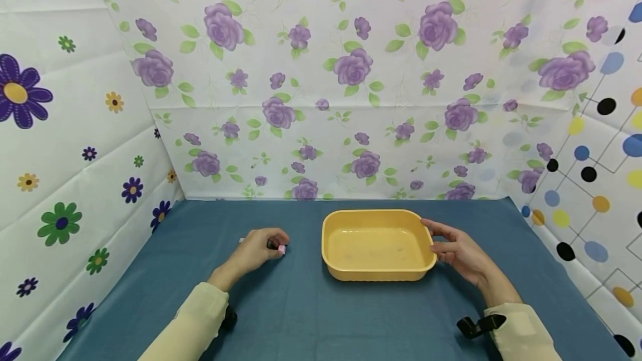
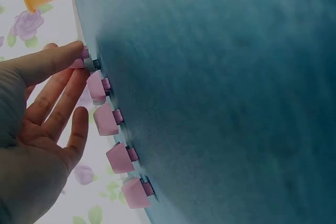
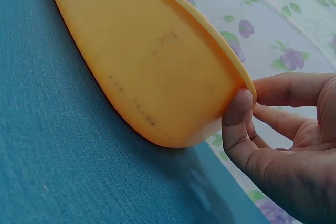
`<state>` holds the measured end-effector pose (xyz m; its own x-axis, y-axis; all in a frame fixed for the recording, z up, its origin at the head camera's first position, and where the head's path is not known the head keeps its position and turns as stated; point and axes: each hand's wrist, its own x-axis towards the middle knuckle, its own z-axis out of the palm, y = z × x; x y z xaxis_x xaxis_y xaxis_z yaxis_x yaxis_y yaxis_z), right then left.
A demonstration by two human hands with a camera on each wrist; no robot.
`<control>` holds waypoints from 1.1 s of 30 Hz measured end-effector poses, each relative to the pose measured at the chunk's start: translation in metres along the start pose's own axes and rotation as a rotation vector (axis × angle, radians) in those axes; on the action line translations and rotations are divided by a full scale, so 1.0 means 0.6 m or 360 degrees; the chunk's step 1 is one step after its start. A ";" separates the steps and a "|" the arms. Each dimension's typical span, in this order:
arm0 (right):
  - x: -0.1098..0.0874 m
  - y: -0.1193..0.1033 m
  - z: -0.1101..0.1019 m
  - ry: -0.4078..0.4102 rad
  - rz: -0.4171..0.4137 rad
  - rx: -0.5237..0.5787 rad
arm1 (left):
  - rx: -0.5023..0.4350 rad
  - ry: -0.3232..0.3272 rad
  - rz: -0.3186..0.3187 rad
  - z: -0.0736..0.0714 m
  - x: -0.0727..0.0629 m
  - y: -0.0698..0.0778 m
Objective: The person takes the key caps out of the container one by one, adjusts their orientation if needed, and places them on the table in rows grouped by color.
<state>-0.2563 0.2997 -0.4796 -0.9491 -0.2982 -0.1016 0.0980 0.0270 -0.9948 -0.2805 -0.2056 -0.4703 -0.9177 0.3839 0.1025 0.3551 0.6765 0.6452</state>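
My left hand [image 1: 252, 249] is low over the cloth, left of the yellow basin [image 1: 378, 275]. Thumb and fingertips pinch a small pink piece [image 1: 282, 249], mostly covered by the fingers. In the left wrist view, several similar pink pieces [image 2: 107, 120] stand in a row beside that hand, each a tapered block with a narrower pink and dark part at one end. My right hand [image 1: 466, 258] grips the basin's right end. The right wrist view shows the thumb on the basin's outer wall [image 3: 136, 61] and a finger over its rim.
A blue cloth [image 1: 321, 322] covers the table. Behind it hangs a sheet with purple flowers [image 1: 321, 127]. Patterned sheets also stand at the left [image 1: 90, 194] and right [image 1: 577, 194]. A dark wrist mount [image 1: 480, 326] juts out from the right sleeve.
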 end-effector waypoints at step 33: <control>-0.003 -0.001 0.000 -0.0008 -0.0015 -0.0024 | 0.0023 -0.0024 0.0029 0.005 0.000 -0.003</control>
